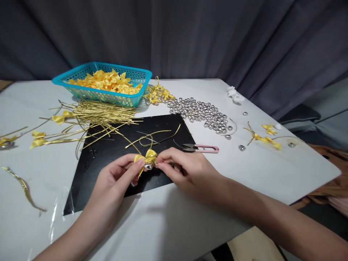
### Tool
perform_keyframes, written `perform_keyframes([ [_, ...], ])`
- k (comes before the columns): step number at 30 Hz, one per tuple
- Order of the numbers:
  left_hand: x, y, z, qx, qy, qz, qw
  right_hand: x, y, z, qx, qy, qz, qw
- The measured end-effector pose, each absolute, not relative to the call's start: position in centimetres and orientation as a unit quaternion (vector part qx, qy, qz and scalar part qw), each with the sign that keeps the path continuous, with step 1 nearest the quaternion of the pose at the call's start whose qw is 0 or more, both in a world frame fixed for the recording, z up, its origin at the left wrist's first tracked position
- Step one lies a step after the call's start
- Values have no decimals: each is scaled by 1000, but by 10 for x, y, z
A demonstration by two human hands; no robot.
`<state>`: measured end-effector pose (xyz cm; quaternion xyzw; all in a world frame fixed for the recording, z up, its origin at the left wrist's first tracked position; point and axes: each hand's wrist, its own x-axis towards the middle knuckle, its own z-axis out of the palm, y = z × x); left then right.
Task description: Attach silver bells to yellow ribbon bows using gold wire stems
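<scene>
My left hand (119,177) pinches a small yellow ribbon bow (146,156) over a black mat (114,159). A small silver bell (148,166) hangs just under the bow, between my fingertips. My right hand (182,168) meets the bow from the right, its fingers pinched together at the bell and the bow's gold wire tie. Loose gold wire ties (154,137) lie on the mat just behind my hands.
A teal basket (136,98) of yellow bows stands at the back left, with a heap of gold wires (100,116) in front of it. Silver bells (203,114) are piled at the back centre. Pink-handled snips (202,148) lie right of the mat. Finished bows (265,136) lie right.
</scene>
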<state>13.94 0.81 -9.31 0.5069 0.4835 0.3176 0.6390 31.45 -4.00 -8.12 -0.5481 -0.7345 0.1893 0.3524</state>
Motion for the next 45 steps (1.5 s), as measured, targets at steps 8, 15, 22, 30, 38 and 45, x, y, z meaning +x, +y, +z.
perform_keyframes([
  [8, 139, 7, -94, 503, 481, 310, 648, 312, -39, -84, -535, -726, 182, 391],
  [15, 142, 8, -92, 497, 486, 312, 648, 312, -38, -87, -538, -712, 179, 415],
  [22, 141, 7, -92, 495, 492, 314, 644, 312, -38, -88, -531, -711, 174, 428],
  [30, 142, 8, -90, 496, 496, 308, 643, 311, -40, -85, -511, -732, 154, 423],
  [38, 141, 8, -92, 488, 500, 302, 649, 312, -41, -85, -510, -725, 187, 423],
  [45, 142, 6, -90, 482, 494, 314, 653, 310, -42, -82, -508, -707, 177, 460],
])
